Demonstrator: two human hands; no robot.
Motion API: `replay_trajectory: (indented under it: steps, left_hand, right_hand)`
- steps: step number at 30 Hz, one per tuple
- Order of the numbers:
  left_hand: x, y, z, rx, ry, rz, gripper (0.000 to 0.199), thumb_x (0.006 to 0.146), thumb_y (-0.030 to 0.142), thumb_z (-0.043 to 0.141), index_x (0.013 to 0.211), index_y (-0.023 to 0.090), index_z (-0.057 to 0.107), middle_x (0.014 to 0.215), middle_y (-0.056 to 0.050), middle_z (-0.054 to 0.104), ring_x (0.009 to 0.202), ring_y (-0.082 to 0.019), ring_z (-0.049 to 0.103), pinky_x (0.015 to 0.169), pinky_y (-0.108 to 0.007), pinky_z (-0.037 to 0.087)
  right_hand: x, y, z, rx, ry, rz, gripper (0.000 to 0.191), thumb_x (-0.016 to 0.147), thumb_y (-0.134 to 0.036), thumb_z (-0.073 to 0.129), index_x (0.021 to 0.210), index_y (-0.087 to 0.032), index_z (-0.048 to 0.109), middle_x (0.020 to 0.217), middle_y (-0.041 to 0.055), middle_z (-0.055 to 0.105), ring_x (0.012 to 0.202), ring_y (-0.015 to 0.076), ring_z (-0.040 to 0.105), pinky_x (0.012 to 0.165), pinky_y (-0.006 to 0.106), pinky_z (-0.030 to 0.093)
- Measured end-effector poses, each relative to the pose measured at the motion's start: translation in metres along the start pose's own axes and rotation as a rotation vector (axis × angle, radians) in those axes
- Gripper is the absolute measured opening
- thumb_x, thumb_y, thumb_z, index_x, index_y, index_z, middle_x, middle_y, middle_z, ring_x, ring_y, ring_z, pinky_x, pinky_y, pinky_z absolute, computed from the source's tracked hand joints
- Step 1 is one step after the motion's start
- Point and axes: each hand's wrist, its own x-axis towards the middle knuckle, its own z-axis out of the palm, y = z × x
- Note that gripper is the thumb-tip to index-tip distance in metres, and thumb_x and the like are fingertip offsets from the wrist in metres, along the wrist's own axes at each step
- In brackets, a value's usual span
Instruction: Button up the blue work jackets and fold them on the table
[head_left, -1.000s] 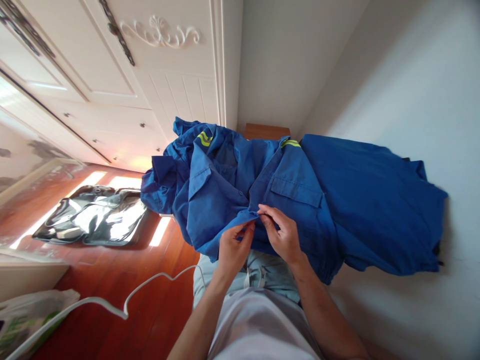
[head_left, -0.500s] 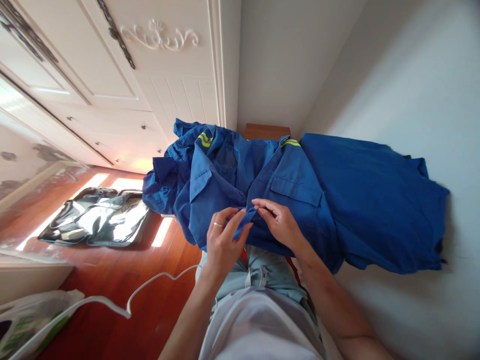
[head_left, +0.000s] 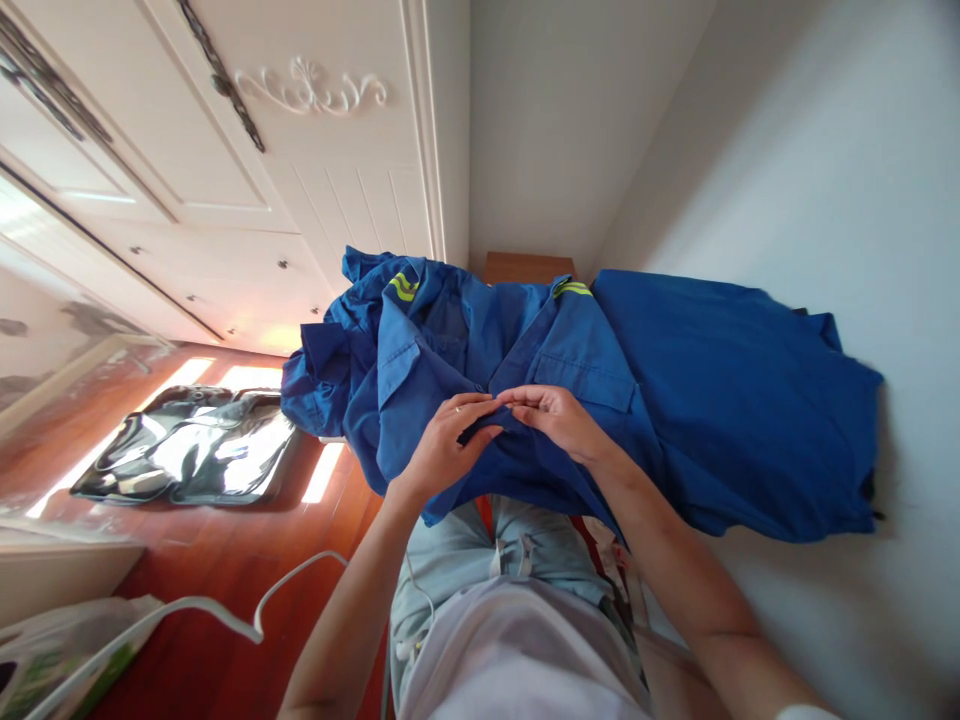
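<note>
A blue work jacket (head_left: 427, 375) with yellow reflective strips and flap pockets lies spread in front of me, above my lap. My left hand (head_left: 454, 435), with a ring on one finger, pinches the jacket's front edge near the middle. Right beside it, my right hand (head_left: 551, 415) grips the same edge, its fingertips meeting those of the left. A small button shows just above the fingers. What lies exactly between the fingertips is hidden.
More smooth blue cloth (head_left: 742, 400) stretches right toward the wall (head_left: 847, 200). A white cabinet (head_left: 300, 180) stands at upper left. On the wooden floor (head_left: 330, 610) are an open suitcase (head_left: 202, 445), a plastic bag (head_left: 75, 640) and a white cable (head_left: 225, 615).
My left hand has moved up and turned inward, so both hands' fingertips now meet at the jacket's edge. The cloth's lower edge has shifted a little.
</note>
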Motion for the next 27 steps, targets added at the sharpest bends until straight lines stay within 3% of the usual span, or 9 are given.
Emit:
replay_trajectory:
  steps: [5,9,12,16,22,27]
  left_hand:
    - [0.008,-0.005,0.016,-0.249,0.125,-0.224,0.018,0.082,0.030,0.072,0.098,0.020,0.072,0.093,-0.005,0.073,0.087,-0.019,0.068,0.081,-0.031,0.054]
    - [0.013,-0.006,0.030,-0.514,0.282,-0.396,0.021,0.074,0.031,0.079,0.087,0.018,0.070,0.078,-0.003,0.071,0.071,-0.014,0.065,0.067,-0.025,0.052]
    - [0.017,-0.004,0.034,-0.622,0.334,-0.465,0.024,0.069,0.030,0.082,0.083,0.017,0.068,0.073,-0.001,0.069,0.066,-0.012,0.063,0.063,-0.022,0.050]
    - [0.021,0.000,0.034,-0.677,0.335,-0.508,0.026,0.066,0.029,0.084,0.080,0.016,0.066,0.070,0.000,0.067,0.064,-0.011,0.062,0.061,-0.021,0.048]
    - [0.022,0.006,0.034,-0.821,0.309,-0.594,0.033,0.062,0.031,0.086,0.077,0.015,0.062,0.069,0.000,0.067,0.063,-0.009,0.061,0.061,-0.020,0.047]
    - [0.022,0.009,0.030,-0.904,0.258,-0.619,0.037,0.060,0.032,0.088,0.077,0.016,0.059,0.069,0.001,0.066,0.064,-0.009,0.062,0.064,-0.020,0.049]
  right_hand:
    - [0.005,0.002,-0.003,0.102,0.062,0.037,0.035,0.069,-0.036,0.080,0.099,-0.018,0.075,0.094,0.0045,0.075,0.084,0.0156,0.067,0.082,0.029,0.052]
    - [0.003,0.009,-0.002,0.143,0.139,0.003,0.039,0.071,-0.042,0.079,0.103,-0.020,0.074,0.097,0.0045,0.074,0.086,0.0155,0.066,0.082,0.029,0.051]
    - [-0.002,0.012,0.000,0.110,0.181,-0.062,0.045,0.071,-0.044,0.080,0.109,-0.022,0.071,0.100,0.0049,0.073,0.092,0.0175,0.065,0.083,0.030,0.052]
    - [-0.007,0.015,0.006,0.065,0.267,-0.089,0.054,0.067,-0.042,0.083,0.113,-0.021,0.068,0.095,0.0050,0.072,0.087,0.0191,0.066,0.082,0.033,0.053]
    - [-0.007,0.015,0.014,-0.114,0.429,-0.150,0.043,0.072,-0.043,0.076,0.106,-0.017,0.072,0.081,0.0035,0.069,0.073,0.0167,0.062,0.071,0.031,0.053]
    - [-0.005,0.012,0.014,-0.151,0.357,-0.160,0.039,0.076,-0.041,0.071,0.105,-0.016,0.073,0.074,0.0022,0.067,0.064,0.0145,0.058,0.062,0.028,0.050]
